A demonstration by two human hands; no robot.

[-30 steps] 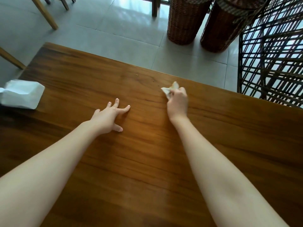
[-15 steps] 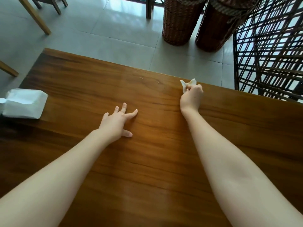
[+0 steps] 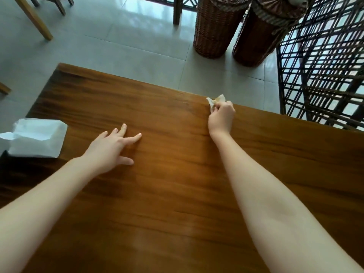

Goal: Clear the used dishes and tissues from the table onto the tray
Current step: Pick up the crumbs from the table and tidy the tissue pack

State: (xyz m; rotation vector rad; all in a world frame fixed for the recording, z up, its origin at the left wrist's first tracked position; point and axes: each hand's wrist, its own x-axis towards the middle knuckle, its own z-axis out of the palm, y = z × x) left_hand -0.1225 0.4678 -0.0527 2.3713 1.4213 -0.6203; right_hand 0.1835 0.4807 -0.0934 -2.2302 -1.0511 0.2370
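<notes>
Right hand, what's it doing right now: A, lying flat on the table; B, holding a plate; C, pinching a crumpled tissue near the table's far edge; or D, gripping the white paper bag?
C: the right hand has its fingers curled round a crumpled tissue by the far edge of the wooden table.

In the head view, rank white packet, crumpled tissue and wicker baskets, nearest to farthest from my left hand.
1. White packet, on the table, left of the left hand.
2. Crumpled tissue, pinched in the right hand, far edge.
3. Wicker baskets, on the floor beyond the table.
</notes>
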